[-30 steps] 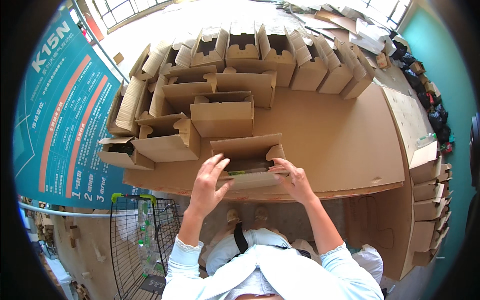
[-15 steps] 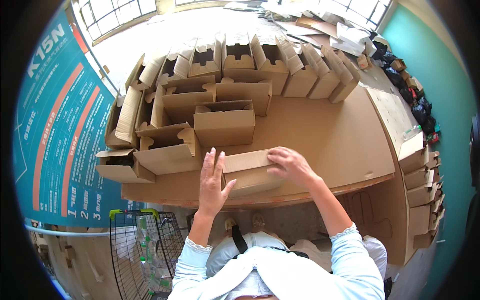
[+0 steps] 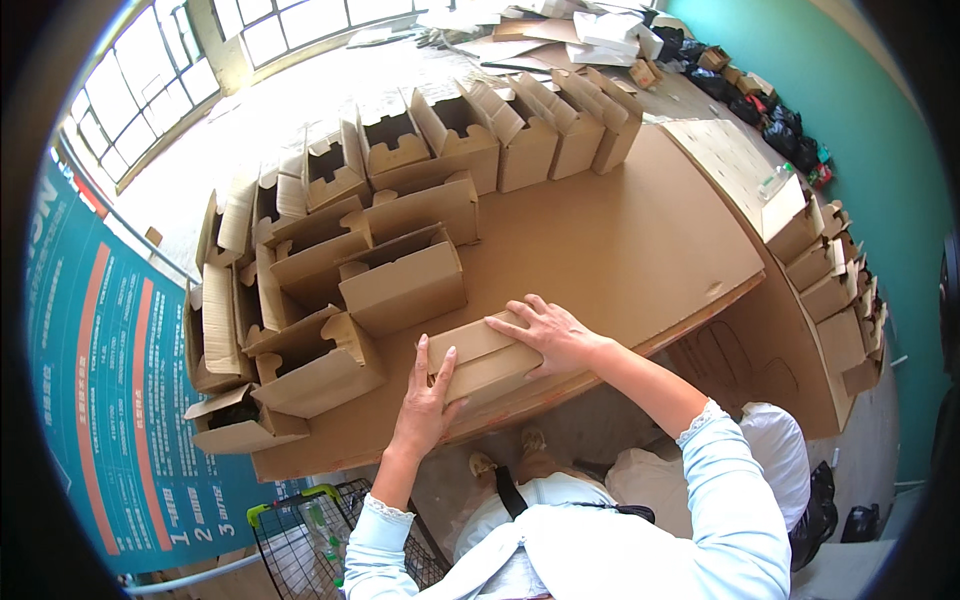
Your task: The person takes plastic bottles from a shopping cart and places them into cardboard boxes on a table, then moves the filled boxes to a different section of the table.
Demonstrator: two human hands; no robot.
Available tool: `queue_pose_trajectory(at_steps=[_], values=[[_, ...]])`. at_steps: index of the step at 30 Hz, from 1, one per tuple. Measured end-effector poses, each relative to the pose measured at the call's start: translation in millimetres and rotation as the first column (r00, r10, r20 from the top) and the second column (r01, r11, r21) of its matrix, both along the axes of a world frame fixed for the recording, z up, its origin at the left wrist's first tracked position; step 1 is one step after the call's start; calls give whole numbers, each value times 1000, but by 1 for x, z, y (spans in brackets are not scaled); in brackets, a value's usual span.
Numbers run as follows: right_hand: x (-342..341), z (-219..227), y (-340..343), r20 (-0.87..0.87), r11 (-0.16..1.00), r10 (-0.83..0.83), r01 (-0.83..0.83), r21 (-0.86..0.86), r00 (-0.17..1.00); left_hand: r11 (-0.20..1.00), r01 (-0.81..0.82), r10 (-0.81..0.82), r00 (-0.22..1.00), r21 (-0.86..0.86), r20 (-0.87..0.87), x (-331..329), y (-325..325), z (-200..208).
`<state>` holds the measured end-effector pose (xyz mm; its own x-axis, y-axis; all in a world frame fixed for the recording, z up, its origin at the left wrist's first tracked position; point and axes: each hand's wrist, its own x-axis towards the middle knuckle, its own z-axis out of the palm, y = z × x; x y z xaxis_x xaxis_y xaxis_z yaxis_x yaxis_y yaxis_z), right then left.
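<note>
A closed brown cardboard box point(image 3: 485, 372) lies near the front edge of the cardboard-covered table. At its left end is my left hand point(image 3: 422, 405), fingers stretched and a little apart against the end and top edge. My right hand point(image 3: 545, 335) rests across the right part of its top, fingers spread and the thumb towards the front side. Neither hand is wrapped round the box. Just behind stands an open-topped cardboard box point(image 3: 405, 288), and left of my left hand another open box point(image 3: 325, 375) with raised flaps.
Several open boxes point(image 3: 525, 150) stand in rows along the table's far and left sides. Bare cardboard point(image 3: 610, 240) covers the table's right half. More boxes point(image 3: 830, 290) line the right side. A wire cart point(image 3: 300, 550) with plastic bottles stands at the lower left; a printed banner point(image 3: 120, 400) is behind it.
My view has turned to the right, so the table looks tilted. My right hand has spread out further over the box top, and my left fingers have come onto the box's left end.
</note>
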<state>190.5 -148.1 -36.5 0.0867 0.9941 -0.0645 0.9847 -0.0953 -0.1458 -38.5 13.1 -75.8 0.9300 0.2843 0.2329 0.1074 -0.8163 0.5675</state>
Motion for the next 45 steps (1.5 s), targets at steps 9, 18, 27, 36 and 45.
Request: queue_pose_trajectory(at_steps=[9, 18, 27, 36, 45], values=[[53, -8, -62, 89, 942, -316, 301, 148, 945, 999, 16, -20, 993, 33, 118, 83, -35, -17], [237, -33, -17, 59, 905, -397, 380, 189, 916, 994, 6, -12, 998, -107, -54, 130, -111, -34], [317, -44, 82, 9, 970, -193, 190, 150, 981, 888, -451, 433, 886, -90, -166, 120, -165, -22], [149, -35, 3, -380, 675, 259, 115, 729, 888, 699, -434, 630, 750, -569, 202, 162, -107, -12], [-41, -17, -85, -788, 794, 443, 222, 566, 427, 451, -118, 721, 632, -885, 283, 219, 63, 32]])
